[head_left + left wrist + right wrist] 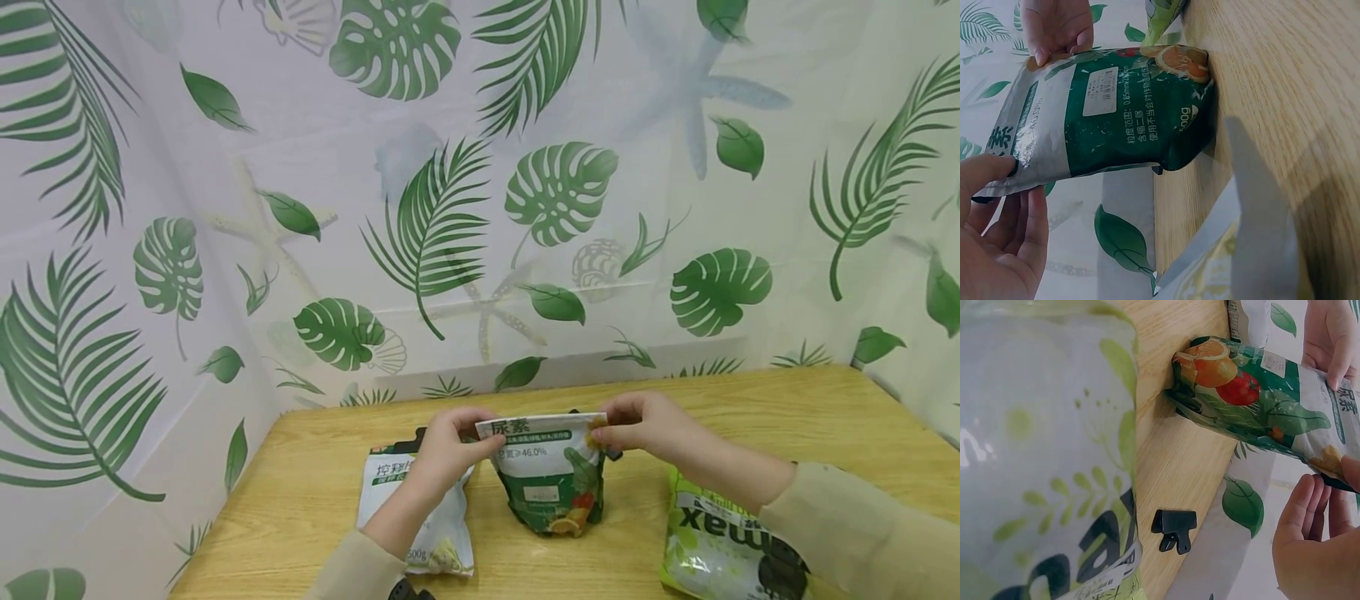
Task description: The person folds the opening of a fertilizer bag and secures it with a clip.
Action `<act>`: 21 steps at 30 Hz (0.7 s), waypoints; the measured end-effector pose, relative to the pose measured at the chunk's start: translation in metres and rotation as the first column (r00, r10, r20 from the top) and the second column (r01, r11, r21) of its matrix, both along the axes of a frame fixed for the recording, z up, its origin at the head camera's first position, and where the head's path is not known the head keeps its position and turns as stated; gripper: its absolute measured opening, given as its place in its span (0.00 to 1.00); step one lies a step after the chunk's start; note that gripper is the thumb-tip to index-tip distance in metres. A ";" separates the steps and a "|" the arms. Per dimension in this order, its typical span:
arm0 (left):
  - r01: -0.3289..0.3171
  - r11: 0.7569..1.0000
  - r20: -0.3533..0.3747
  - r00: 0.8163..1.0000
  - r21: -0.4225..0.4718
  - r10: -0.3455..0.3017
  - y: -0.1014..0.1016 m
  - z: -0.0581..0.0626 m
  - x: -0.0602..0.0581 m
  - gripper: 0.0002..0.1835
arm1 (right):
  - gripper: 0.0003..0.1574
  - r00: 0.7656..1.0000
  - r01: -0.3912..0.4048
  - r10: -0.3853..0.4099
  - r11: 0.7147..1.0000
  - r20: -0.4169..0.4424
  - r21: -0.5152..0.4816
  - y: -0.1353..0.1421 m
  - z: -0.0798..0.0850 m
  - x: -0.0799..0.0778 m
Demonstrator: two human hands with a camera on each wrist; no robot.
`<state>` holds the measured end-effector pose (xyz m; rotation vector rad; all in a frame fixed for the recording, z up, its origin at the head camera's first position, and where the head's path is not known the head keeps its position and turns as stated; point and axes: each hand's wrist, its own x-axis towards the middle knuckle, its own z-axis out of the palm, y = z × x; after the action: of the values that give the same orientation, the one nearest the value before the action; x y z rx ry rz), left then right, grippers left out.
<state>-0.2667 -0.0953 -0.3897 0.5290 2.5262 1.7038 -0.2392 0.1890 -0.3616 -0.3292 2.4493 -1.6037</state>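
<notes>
A green and white fertilizer bag (542, 492), printed with fruit and vegetables, stands upright on the wooden table between my hands. My left hand (447, 446) pinches its top left corner, thumb on the printed front and fingers behind. At the opposite top corner my right hand (647, 425) pinches the bag the same way. The top edge is stretched fairly straight between the two grips. In the left wrist view the bag's base (1194, 128) rests at the tabletop.
A white pouch (450, 508) lies left of the bag, beside my left forearm, with a black clip (408, 443) at its top. A lime-green bag (686, 533) lies partly under my right forearm. Another black clip (1174, 530) rests on the table. Leaf-printed cloth (480, 250) hangs behind.
</notes>
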 end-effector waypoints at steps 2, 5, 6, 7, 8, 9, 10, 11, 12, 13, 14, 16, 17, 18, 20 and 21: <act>0.001 1.000 -0.008 1.000 -0.004 -0.001 0.001 0.000 0.000 0.15 | 0.17 1.000 0.002 -0.002 1.000 0.002 -0.001 0.000 -0.001 0.000; 0.000 1.000 -0.006 1.000 -0.006 0.000 0.002 0.003 0.003 0.14 | 0.17 1.000 0.002 -0.002 1.000 -0.007 0.004 -0.001 -0.001 0.000; 0.000 1.000 -0.004 1.000 -0.007 0.000 0.002 0.005 0.005 0.13 | 0.18 1.000 -0.001 0.001 1.000 -0.013 0.009 -0.001 -0.002 -0.001; -0.001 1.000 -0.004 1.000 -0.012 0.000 0.003 0.008 0.007 0.13 | 0.18 1.000 -0.002 0.003 1.000 -0.019 0.014 -0.001 -0.002 -0.001; -0.002 1.000 -0.003 1.000 -0.016 0.001 0.004 0.012 0.009 0.13 | 0.18 1.000 -0.004 0.004 1.000 -0.022 0.017 -0.001 -0.002 -0.001; -0.003 1.000 -0.003 1.000 -0.022 0.003 0.004 0.016 0.013 0.13 | 0.19 1.000 -0.004 0.005 1.000 -0.027 0.026 -0.001 -0.002 -0.001; -0.004 1.000 -0.004 1.000 -0.028 0.004 0.005 0.019 0.015 0.13 | 0.19 0.999 -0.006 0.007 1.000 -0.034 0.030 -0.001 -0.002 -0.001; -0.006 0.999 -0.006 1.000 -0.033 0.005 0.006 0.022 0.017 0.13 | 0.20 0.999 -0.009 0.010 0.999 -0.039 0.034 0.000 -0.002 -0.001; -0.006 0.999 -0.008 1.000 -0.037 0.005 0.006 0.023 0.018 0.13 | 0.21 0.999 -0.009 0.010 0.999 -0.041 0.038 0.000 -0.002 0.000; -0.007 0.999 -0.008 1.000 -0.040 0.007 0.006 0.023 0.018 0.14 | 0.22 0.999 -0.005 0.006 0.999 -0.039 0.036 0.000 -0.001 0.000; -0.009 0.999 -0.004 1.000 -0.041 0.009 0.006 0.022 0.017 0.14 | 0.23 0.999 0.000 0.002 0.999 -0.037 0.035 0.000 -0.001 0.000; -0.012 0.999 0.001 1.000 -0.041 0.012 0.005 0.016 0.012 0.14 | 0.24 0.999 0.004 -0.003 0.999 -0.033 0.033 0.000 0.000 0.000; -0.012 0.999 0.003 1.000 -0.041 0.012 0.004 0.013 0.010 0.14 | 0.25 1.000 0.005 -0.004 0.999 -0.029 0.037 0.000 0.001 0.000; -0.013 0.999 0.003 1.000 -0.043 0.013 0.004 0.010 0.007 0.14 | 0.26 1.000 0.010 -0.009 0.999 -0.025 0.040 0.000 0.002 0.000; -0.014 0.999 0.001 1.000 -0.049 0.014 0.003 0.005 0.003 0.14 | 0.26 1.000 0.021 -0.020 0.999 -0.012 0.040 -0.001 0.004 0.000; -0.014 0.999 -0.002 1.000 -0.050 0.014 0.003 0.003 0.002 0.14 | 0.26 1.000 0.027 -0.027 0.999 -0.004 0.036 -0.001 0.004 -0.001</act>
<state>-0.2650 -0.0926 -0.3863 0.5110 2.5727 1.6398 -0.2397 0.1879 -0.3571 -0.2942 2.4926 -1.5685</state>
